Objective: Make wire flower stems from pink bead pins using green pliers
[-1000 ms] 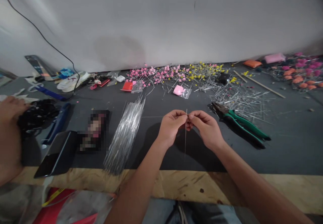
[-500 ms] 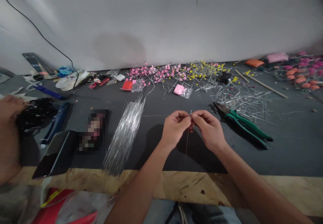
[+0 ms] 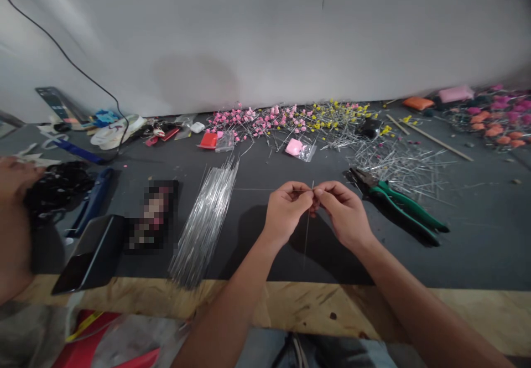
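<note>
Left hand [image 3: 285,213]: right of the wire bundle [image 3: 205,218], your thumb and fingers closed in a pinch on a thin wire [image 3: 307,235].
Right hand [image 3: 343,213]: farther right of the bundle, your fingertips pinched on that wire, against the left ones.
Thin wire: right of the bundle, slanting down between your hands; 1 horizontal length [image 3: 253,189] runs from your left hand toward the bundle.
Pliers [image 3: 382,189]: well right of the bundle.

Wire bundle [image 3: 204,223] left of hands [image 3: 286,211]; pliers [image 3: 412,206] right
</note>
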`<state>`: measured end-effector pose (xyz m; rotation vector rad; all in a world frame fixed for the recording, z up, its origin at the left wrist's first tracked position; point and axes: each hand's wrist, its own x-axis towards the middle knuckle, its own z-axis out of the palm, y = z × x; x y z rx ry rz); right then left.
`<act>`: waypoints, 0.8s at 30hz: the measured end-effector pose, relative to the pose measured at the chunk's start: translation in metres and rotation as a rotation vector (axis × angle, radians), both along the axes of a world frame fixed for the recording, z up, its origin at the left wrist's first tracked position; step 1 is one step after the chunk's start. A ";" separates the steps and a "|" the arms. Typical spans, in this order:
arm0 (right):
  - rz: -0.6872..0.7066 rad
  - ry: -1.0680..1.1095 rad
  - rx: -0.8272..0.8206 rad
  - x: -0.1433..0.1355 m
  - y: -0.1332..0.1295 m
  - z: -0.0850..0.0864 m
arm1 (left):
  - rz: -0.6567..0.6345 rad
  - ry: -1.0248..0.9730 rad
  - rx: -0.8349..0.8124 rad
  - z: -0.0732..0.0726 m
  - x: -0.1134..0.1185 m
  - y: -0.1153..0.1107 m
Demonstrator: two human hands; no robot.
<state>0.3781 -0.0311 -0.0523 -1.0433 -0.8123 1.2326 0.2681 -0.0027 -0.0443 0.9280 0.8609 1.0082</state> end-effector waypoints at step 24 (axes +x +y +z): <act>0.046 0.049 0.040 0.001 -0.001 0.002 | -0.027 -0.015 0.003 0.005 -0.002 -0.001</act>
